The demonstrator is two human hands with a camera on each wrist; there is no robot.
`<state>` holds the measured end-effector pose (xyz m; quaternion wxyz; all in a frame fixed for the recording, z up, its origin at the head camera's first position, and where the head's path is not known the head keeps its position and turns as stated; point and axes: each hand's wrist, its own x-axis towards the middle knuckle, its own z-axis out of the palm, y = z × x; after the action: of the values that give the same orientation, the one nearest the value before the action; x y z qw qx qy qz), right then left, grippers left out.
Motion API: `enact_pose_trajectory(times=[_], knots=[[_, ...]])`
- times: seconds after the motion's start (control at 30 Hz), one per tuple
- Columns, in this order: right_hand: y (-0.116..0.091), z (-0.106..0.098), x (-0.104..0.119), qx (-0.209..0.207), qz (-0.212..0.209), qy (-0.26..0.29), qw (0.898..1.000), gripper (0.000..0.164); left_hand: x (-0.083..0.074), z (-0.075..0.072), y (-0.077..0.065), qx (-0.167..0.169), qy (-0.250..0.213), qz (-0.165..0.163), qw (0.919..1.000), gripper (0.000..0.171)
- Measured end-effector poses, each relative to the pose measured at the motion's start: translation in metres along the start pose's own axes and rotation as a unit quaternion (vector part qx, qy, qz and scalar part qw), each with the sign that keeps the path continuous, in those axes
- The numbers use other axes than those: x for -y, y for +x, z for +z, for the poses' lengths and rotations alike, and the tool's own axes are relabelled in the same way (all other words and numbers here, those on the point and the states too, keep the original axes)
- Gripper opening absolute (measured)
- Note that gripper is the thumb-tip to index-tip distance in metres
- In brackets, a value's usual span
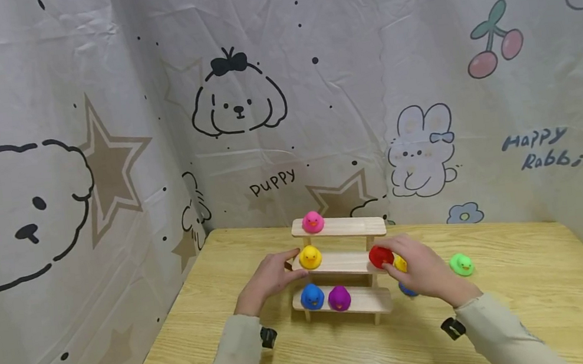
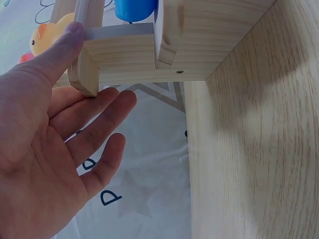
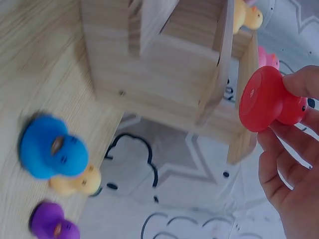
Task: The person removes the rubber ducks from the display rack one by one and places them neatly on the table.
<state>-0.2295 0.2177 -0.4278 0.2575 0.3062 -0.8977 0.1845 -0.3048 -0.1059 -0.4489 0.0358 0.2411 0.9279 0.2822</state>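
A three-tier wooden shelf (image 1: 365, 300) stands on the table. My left hand (image 1: 271, 278) holds the left end of its middle tier, the thumb (image 2: 67, 47) on the edge and fingers beneath. A red rubber duck (image 1: 381, 257) is pinched between thumb and fingers of my right hand (image 1: 422, 266), by the right end of that tier. The right wrist view shows the duck tilted, its flat base (image 3: 259, 98) turned outward. On the shelf sit a pink duck (image 1: 313, 222) on top, a yellow duck (image 1: 310, 258) in the middle, and blue (image 1: 312, 296) and purple (image 1: 339, 298) ducks at the bottom.
Right of the shelf, a blue duck (image 3: 52, 147), a yellow duck (image 3: 77, 180) and a purple duck (image 3: 54, 221) are on the table. Farther right sits a green duck (image 1: 462, 265). A printed curtain (image 1: 316, 114) hangs behind the table (image 1: 245, 246).
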Motion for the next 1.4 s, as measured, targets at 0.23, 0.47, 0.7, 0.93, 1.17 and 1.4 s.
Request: enact_pose_trajectory(times=[0.23, 0.47, 0.7, 0.93, 1.17, 1.4], knots=[[-0.017, -0.014, -0.016, -0.011, 0.019, -0.022, 1.000, 0.043, 0.001, 0.001, -0.001, -0.001, 0.002, -0.005, 1.0000, 0.065], [-0.033, -0.025, -0.031, 0.001, 0.052, -0.021, 0.998, 0.043, 0.002, 0.002, -0.002, -0.006, 0.000, -0.003, 1.0000, 0.064], [-0.052, -0.026, -0.046, 0.029, 0.090, -0.030, 0.995, 0.038, 0.003, 0.001, -0.001, -0.008, 0.002, 0.000, 1.0000, 0.064], [-0.073, -0.024, -0.064, 0.069, 0.151, -0.025, 0.986, 0.037, 0.002, 0.000, -0.001, -0.005, -0.001, 0.001, 1.0000, 0.064], [-0.087, -0.019, -0.077, 0.104, 0.174, -0.018, 0.979, 0.039, 0.002, 0.000, -0.001, -0.005, 0.002, 0.001, 1.0000, 0.065], [-0.094, -0.009, -0.086, 0.135, 0.189, 0.005, 0.973, 0.035, 0.002, 0.001, -0.001, -0.007, 0.005, 0.006, 0.9999, 0.065]])
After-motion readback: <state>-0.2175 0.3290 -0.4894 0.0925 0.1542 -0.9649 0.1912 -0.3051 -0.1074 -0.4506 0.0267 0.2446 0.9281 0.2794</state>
